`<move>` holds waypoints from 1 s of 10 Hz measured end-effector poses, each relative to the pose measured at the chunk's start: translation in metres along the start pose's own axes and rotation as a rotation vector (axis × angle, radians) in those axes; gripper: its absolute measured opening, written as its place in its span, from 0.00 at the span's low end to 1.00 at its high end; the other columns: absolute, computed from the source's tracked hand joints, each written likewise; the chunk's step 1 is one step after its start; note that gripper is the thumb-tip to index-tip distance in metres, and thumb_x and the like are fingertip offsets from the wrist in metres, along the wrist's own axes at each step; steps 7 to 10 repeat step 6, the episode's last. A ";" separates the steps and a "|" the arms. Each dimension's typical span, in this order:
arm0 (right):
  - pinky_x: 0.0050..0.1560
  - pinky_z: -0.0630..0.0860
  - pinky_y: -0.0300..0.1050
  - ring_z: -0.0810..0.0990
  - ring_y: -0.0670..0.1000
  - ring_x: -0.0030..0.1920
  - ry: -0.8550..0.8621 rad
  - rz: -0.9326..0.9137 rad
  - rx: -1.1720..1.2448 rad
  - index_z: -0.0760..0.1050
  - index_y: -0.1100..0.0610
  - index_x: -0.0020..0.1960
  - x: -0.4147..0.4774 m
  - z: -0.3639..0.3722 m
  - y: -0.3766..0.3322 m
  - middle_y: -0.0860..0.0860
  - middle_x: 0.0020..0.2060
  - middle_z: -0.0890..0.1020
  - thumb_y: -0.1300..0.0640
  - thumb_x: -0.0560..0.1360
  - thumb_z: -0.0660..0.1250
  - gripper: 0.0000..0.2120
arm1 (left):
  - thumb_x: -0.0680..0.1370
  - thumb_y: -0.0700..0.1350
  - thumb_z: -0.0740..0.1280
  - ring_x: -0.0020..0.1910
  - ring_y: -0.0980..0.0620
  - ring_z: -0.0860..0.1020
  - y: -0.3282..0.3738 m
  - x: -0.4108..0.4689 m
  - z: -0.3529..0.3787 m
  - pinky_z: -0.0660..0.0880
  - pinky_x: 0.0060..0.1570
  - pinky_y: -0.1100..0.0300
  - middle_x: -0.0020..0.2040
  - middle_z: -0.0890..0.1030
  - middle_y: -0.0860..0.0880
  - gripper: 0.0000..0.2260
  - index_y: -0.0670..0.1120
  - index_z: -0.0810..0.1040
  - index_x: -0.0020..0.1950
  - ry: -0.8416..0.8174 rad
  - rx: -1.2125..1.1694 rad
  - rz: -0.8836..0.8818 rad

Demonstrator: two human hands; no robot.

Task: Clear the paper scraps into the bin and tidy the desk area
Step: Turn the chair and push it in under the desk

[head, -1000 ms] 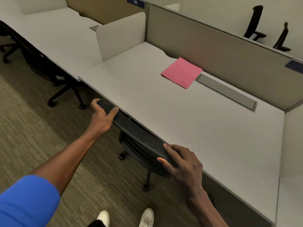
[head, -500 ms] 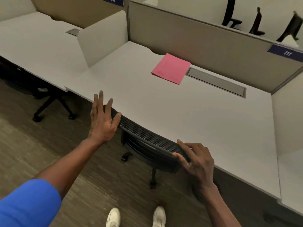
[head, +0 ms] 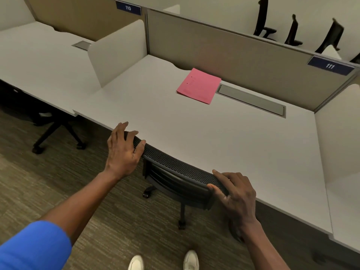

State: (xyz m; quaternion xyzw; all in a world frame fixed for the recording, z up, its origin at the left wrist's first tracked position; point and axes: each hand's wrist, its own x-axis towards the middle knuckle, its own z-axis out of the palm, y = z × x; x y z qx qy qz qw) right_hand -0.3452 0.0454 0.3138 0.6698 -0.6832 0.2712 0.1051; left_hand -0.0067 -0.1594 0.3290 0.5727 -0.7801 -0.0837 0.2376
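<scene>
Since the earlier frame, your left hand (head: 122,152) settles back on the chair (head: 175,172), fingers apart; right hand (head: 236,193) clamps its top edge. Chair's tucked under the desk (head: 194,133). No scraps visible; pink folder (head: 198,85) sits near the back panel. Release next.

The white desk (head: 194,137) carries one pink folder (head: 198,85), lying flat well beyond both hands, towards the rear partition. A grey cable-tray lid (head: 251,99) sits flush in the surface just right of the folder. The desk's front edge runs just beyond the fingers of the left hand (head: 122,151) and right hand (head: 236,195).
</scene>
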 end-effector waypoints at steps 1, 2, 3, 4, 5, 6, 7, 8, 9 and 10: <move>0.45 0.75 0.46 0.81 0.51 0.48 -0.033 0.035 0.016 0.84 0.49 0.62 0.001 -0.003 -0.001 0.48 0.48 0.85 0.32 0.80 0.64 0.25 | 0.82 0.66 0.53 0.82 0.39 0.60 0.001 -0.001 0.001 0.61 0.78 0.33 0.79 0.65 0.42 0.29 0.46 0.76 0.70 0.011 0.037 0.000; 0.46 0.71 0.39 0.80 0.48 0.50 -0.083 0.065 0.021 0.83 0.47 0.61 0.002 -0.007 -0.001 0.45 0.50 0.84 0.30 0.80 0.62 0.25 | 0.82 0.66 0.51 0.83 0.38 0.59 0.000 -0.002 -0.001 0.57 0.81 0.34 0.79 0.65 0.41 0.31 0.46 0.76 0.71 -0.010 0.076 -0.003; 0.46 0.71 0.38 0.79 0.46 0.50 -0.139 0.090 0.045 0.81 0.44 0.60 0.005 -0.013 -0.004 0.43 0.51 0.82 0.28 0.79 0.61 0.24 | 0.82 0.67 0.50 0.85 0.38 0.57 0.001 -0.001 -0.006 0.53 0.82 0.34 0.80 0.65 0.40 0.32 0.45 0.77 0.71 -0.025 0.139 0.026; 0.45 0.72 0.37 0.78 0.45 0.50 -0.175 0.111 0.033 0.79 0.41 0.62 0.012 -0.020 -0.005 0.41 0.52 0.81 0.24 0.76 0.60 0.26 | 0.82 0.69 0.50 0.86 0.41 0.55 0.008 0.002 -0.013 0.50 0.84 0.36 0.81 0.65 0.41 0.34 0.47 0.77 0.72 -0.040 0.212 0.092; 0.46 0.75 0.38 0.80 0.46 0.52 -0.225 0.135 0.017 0.76 0.39 0.66 0.024 -0.029 -0.009 0.40 0.56 0.81 0.21 0.73 0.59 0.31 | 0.81 0.72 0.49 0.87 0.43 0.52 0.018 0.011 -0.022 0.46 0.85 0.37 0.83 0.63 0.42 0.36 0.48 0.77 0.73 -0.050 0.248 0.166; 0.51 0.77 0.41 0.80 0.47 0.55 -0.239 0.137 0.029 0.73 0.38 0.70 0.046 -0.039 -0.013 0.40 0.60 0.80 0.18 0.72 0.56 0.36 | 0.81 0.73 0.49 0.87 0.42 0.54 0.034 0.033 -0.039 0.49 0.84 0.36 0.84 0.64 0.42 0.37 0.49 0.77 0.73 0.000 0.320 0.256; 0.51 0.77 0.41 0.80 0.47 0.55 -0.239 0.137 0.029 0.73 0.38 0.70 0.046 -0.039 -0.013 0.40 0.60 0.80 0.18 0.72 0.56 0.36 | 0.81 0.73 0.49 0.87 0.42 0.54 0.034 0.033 -0.039 0.49 0.84 0.36 0.84 0.64 0.42 0.37 0.49 0.77 0.73 0.000 0.320 0.256; 0.51 0.77 0.41 0.80 0.47 0.55 -0.239 0.137 0.029 0.73 0.38 0.70 0.046 -0.039 -0.013 0.40 0.60 0.80 0.18 0.72 0.56 0.36 | 0.81 0.73 0.49 0.87 0.42 0.54 0.034 0.033 -0.039 0.49 0.84 0.36 0.84 0.64 0.42 0.37 0.49 0.77 0.73 0.000 0.320 0.256; 0.51 0.77 0.41 0.80 0.47 0.55 -0.239 0.137 0.029 0.73 0.38 0.70 0.046 -0.039 -0.013 0.40 0.60 0.80 0.18 0.72 0.56 0.36 | 0.81 0.73 0.49 0.87 0.42 0.54 0.034 0.033 -0.039 0.49 0.84 0.36 0.84 0.64 0.42 0.37 0.49 0.77 0.73 0.000 0.320 0.256; 0.51 0.77 0.41 0.80 0.47 0.55 -0.239 0.137 0.029 0.73 0.38 0.70 0.046 -0.039 -0.013 0.40 0.60 0.80 0.18 0.72 0.56 0.36 | 0.81 0.73 0.49 0.87 0.42 0.54 0.034 0.033 -0.039 0.49 0.84 0.36 0.84 0.64 0.42 0.37 0.49 0.77 0.73 0.000 0.320 0.256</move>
